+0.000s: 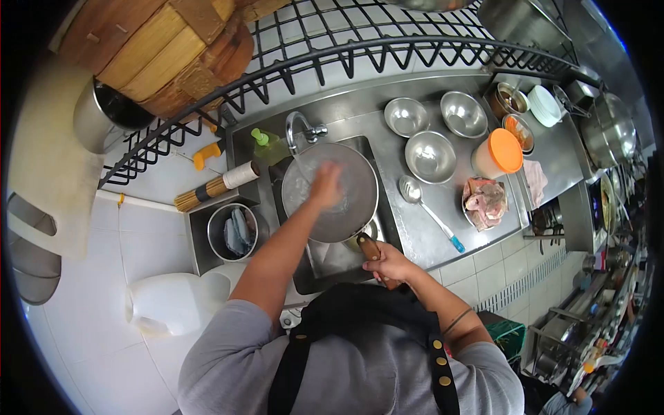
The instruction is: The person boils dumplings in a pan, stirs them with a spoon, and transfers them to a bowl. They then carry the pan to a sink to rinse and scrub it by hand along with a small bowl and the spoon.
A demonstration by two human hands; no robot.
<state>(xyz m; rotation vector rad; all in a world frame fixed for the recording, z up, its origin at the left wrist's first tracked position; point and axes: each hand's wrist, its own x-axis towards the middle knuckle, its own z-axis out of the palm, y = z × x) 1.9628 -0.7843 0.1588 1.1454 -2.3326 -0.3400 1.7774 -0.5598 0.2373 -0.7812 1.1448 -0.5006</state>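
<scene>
Over the sink: a person in a grey top and black apron stands at a steel counter, seen from above.
Pan: a round steel pan (346, 200) with a wooden handle (370, 249) sits over the sink basin (325, 259), directly below the tap (299, 131).
Left hand: the left hand (326, 185) lies inside the pan on its wet inner surface; it is blurred, so the set of its fingers cannot be told.
Right hand: the right hand (391, 265) is wrapped around the wooden handle at the near rim of the sink, fingers curled tight on it.
Behind the sink: a green soap bottle (268, 144) stands just left of the tap; a bamboo brush (214, 187) lies on the ledge further left.
Left of sink: a steel canister (233, 232) holds cloths, with a white plastic jug (173, 301) near it.
Right counter: three empty steel bowls (430, 155) stand grouped; a ladle with a blue-tipped handle (429, 211) lies beside the sink.
Far right: a bowl of raw meat (484, 202) sits next to a container with an orange lid (499, 152).
</scene>
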